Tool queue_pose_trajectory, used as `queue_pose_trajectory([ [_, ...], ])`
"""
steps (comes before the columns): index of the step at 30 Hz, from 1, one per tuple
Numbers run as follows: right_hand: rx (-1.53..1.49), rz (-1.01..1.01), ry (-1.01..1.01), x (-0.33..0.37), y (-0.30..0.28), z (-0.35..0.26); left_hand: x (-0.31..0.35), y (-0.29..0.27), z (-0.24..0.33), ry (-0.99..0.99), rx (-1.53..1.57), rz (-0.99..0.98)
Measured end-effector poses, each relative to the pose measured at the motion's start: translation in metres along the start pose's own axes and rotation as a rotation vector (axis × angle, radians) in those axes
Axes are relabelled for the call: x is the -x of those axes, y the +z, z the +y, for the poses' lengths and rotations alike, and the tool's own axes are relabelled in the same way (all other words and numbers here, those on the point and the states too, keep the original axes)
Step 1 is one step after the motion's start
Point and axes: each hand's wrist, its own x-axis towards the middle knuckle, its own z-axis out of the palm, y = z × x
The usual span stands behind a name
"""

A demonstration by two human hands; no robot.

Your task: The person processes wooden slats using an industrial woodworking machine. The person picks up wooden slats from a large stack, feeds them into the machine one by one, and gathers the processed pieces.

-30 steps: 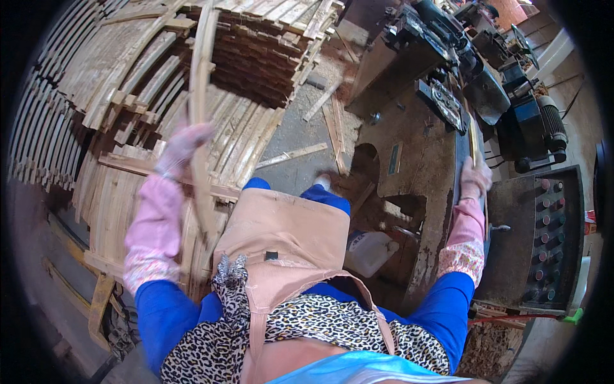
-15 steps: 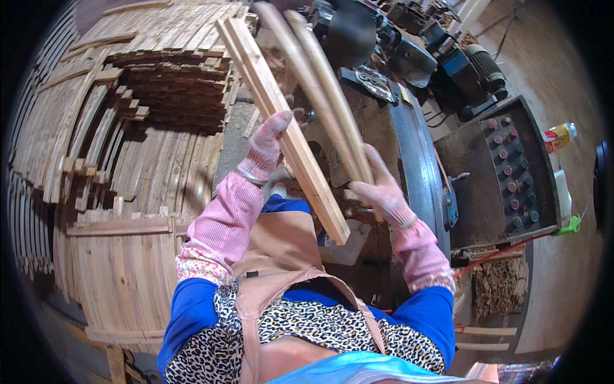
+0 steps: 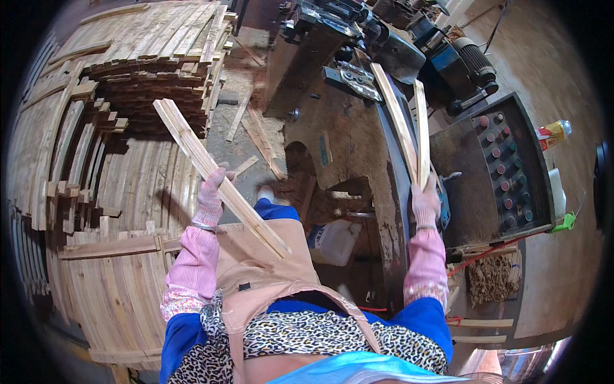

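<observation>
My left hand (image 3: 210,203), in a pale knitted glove, is closed round a small bundle of long wooden strips (image 3: 190,146). The bundle slants from the stacked timber at the far left down to my apron (image 3: 259,253). On the right, my gloved right hand (image 3: 426,203) grips the near ends of two wooden strips (image 3: 392,105). Those two fan apart toward their far ends, making a narrow V over the metal machine bed (image 3: 387,144). My right fingers partly hide where the two strips meet.
Stacks of wooden strips (image 3: 115,269) fill the left side. A dark control panel (image 3: 470,185) with several coloured buttons stands at the right, a motor (image 3: 474,61) beyond it. Below the machine lies a white plastic jug (image 3: 336,242). Offcuts (image 3: 261,141) lie on the floor.
My right hand has moved right with its two strips, which were close together and now spread apart over the machine bed. My left hand and its bundle have shifted left and slightly nearer.
</observation>
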Motion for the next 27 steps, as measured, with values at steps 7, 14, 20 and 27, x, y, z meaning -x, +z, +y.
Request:
queue_pose_trajectory([
  [7,0.071,-0.021,-0.156,0.029,-0.019,0.010,0.026,-0.084,0.005,0.150,-0.127,0.119],
  [14,0.049,-0.002,-0.024,0.088,-0.016,0.075,0.039,-0.113,-0.009,-0.007,0.083,0.251],
  [20,-0.490,0.356,-0.150,-0.056,0.029,-0.009,0.027,-0.095,-0.013,-0.073,0.074,0.413],
  [27,-0.512,0.368,-0.237,-0.141,0.050,-0.124,0.032,-0.122,-0.028,0.064,0.104,0.529],
])
